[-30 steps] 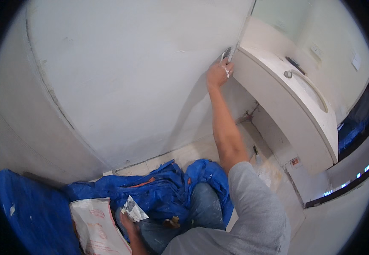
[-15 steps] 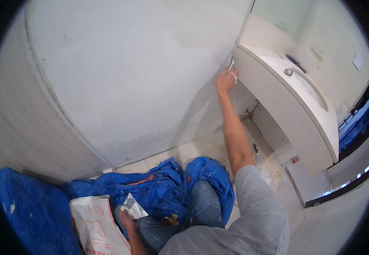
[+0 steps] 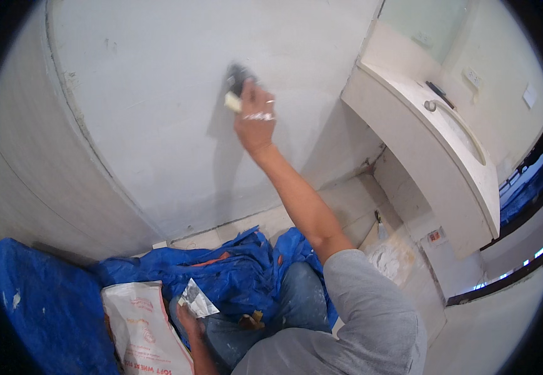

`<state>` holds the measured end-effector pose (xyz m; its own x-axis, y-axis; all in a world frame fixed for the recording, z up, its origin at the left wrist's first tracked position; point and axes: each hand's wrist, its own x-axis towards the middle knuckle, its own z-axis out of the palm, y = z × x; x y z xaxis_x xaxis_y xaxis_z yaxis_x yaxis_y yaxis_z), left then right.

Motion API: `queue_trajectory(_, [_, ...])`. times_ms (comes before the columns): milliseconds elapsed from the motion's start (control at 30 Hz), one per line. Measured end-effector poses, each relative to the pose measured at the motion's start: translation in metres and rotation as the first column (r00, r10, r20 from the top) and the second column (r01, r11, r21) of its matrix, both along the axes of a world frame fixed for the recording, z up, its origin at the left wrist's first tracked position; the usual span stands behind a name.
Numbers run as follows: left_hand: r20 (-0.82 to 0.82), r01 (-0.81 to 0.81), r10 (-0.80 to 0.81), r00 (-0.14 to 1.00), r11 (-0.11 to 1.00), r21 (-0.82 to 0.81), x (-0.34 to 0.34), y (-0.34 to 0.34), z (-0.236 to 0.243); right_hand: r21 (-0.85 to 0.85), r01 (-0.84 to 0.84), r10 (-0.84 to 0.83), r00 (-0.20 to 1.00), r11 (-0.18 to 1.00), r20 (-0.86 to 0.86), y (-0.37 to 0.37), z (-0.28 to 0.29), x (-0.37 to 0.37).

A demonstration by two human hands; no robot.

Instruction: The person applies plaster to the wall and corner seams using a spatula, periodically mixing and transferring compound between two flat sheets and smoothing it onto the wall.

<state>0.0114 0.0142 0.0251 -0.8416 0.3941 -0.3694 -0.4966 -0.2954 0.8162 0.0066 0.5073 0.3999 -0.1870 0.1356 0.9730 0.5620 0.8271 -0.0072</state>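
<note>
My right hand (image 3: 256, 125) is closed around a putty knife (image 3: 233, 102) with a pale handle. The knife's dark blade is smeared by motion at the face of the white wall (image 3: 159, 106); whether it touches cannot be told. White paste marks the fingers of that hand. Low down by my knee, my left hand (image 3: 189, 320) grips a wide metal scraper (image 3: 199, 300), whose shiny blade fans outward with some pale paste on it. Its handle is mostly covered by the hand.
A curved white vanity counter (image 3: 434, 150) juts out at the right. Beneath it, another putty knife (image 3: 381, 225) lies by a heap of white powder or paste (image 3: 389, 257). Crumpled blue tarpaulin (image 3: 234, 269) surrounds my legs, with a printed white sack (image 3: 140, 325) at the left.
My right hand has swung left with the putty knife, from the corner beside the counter to the middle of the wall. My left hand and the scraper stay about where they were.
</note>
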Motion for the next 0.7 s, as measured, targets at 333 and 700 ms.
queue_trajectory(333, [-0.076, 0.044, -0.045, 0.996, 0.999, -0.017, -0.002, -0.003, 0.004, -0.286, 0.186, -0.271, 0.917, 0.940, -0.294, 0.085, -0.046, 0.125])
queue_trajectory(700, [0.002, 0.001, -0.001, 1.000, 1.000, -0.025, 0.003, -0.008, 0.010, -0.449, 0.170, -0.292, 0.931, 0.877, -0.217, 0.140, -0.057, 0.151])
